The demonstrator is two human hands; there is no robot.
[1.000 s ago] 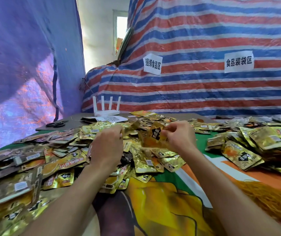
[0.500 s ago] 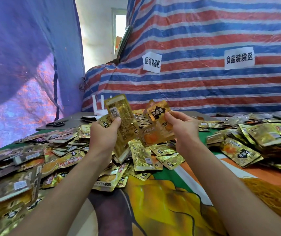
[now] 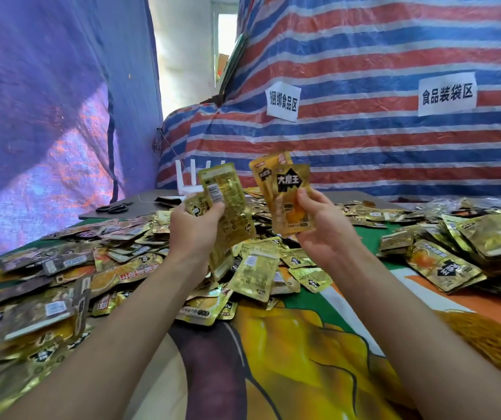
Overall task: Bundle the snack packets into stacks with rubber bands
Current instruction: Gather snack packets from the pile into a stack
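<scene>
My left hand [image 3: 196,225] grips a few gold snack packets [image 3: 228,204], held upright with their barcode backs toward me. My right hand [image 3: 325,225] pinches two gold and orange snack packets [image 3: 288,195], fronts facing me, one behind the other. Both hands are raised above the table, a short gap apart. A large heap of loose gold packets [image 3: 128,256] covers the table's left and middle. A tangle of yellow rubber bands [image 3: 491,338] lies at the right edge.
Another heap of packets [image 3: 470,237] lies at the right. The table has a colourful printed cloth [image 3: 303,359]. Black scissors [image 3: 112,208] and a white router [image 3: 190,184] sit at the back left. Striped tarpaulin with two paper signs stands behind; purple sheeting hangs left.
Both hands have lifted packets from the heap to in front of me. The right hand's packets now stand more upright, and the left hand's packets rose slightly.
</scene>
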